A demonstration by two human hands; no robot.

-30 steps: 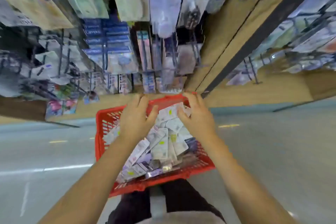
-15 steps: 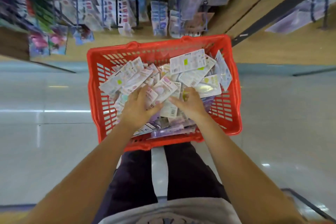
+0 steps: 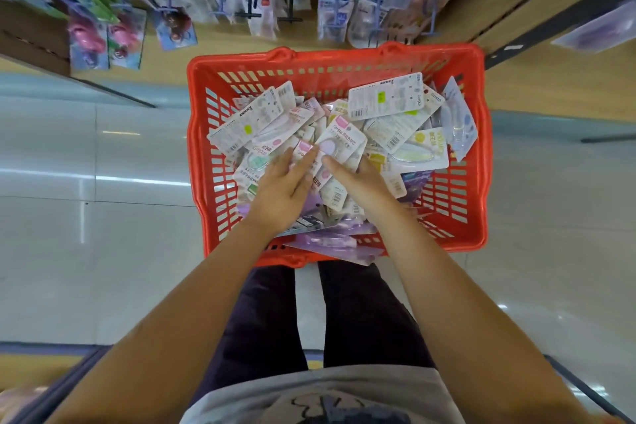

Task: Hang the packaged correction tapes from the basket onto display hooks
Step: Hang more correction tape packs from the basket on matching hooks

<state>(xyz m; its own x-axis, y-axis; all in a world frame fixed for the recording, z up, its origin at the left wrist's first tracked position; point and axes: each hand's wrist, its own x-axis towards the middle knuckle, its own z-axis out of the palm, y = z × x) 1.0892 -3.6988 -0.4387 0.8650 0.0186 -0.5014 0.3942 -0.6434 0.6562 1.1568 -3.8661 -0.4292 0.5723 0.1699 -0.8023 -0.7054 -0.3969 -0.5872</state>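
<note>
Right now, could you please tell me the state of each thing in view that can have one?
Basket: on the floor, heaped with packs.
Correction tape packs: loose in a jumbled pile, none lifted out.
Left hand: in the basket, fingers straight, resting on the packs.
Right hand: in the basket, on the packs; fingertips hidden, grip unclear.
Display hooks: hung with other packaged goods.

I see one red basket (image 3: pixel 335 69). It is full of packs of correction tape (image 3: pixel 385 96), too many and too piled up for me to count. I see two hands (image 3: pixel 285 189) in it. I count two pink toy packs (image 3: pixel 105 39) hanging on the shelf. More packs hang there, too blurry to count.
</note>
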